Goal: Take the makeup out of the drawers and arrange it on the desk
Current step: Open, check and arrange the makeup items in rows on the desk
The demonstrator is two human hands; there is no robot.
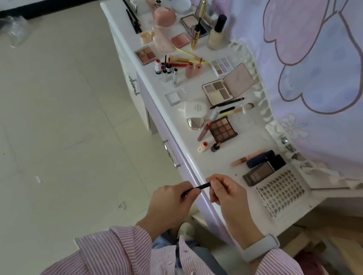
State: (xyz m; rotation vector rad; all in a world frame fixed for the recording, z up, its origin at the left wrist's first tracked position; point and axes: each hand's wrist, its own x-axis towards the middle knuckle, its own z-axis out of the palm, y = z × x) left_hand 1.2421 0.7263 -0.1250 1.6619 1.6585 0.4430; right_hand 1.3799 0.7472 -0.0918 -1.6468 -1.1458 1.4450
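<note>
Pencil (199, 186), thin, stiff and, we judge, light, held just off the desk (215, 159) edge, pinched at opposite ends by our left hand (171, 203) and right hand (229, 192); best gripped mid-shaft.

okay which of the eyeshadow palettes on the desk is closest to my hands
The dark nine-pan palette of brown and copper shades, mid-desk beside the gold compact. The other palettes lie farther along the desk.
</note>
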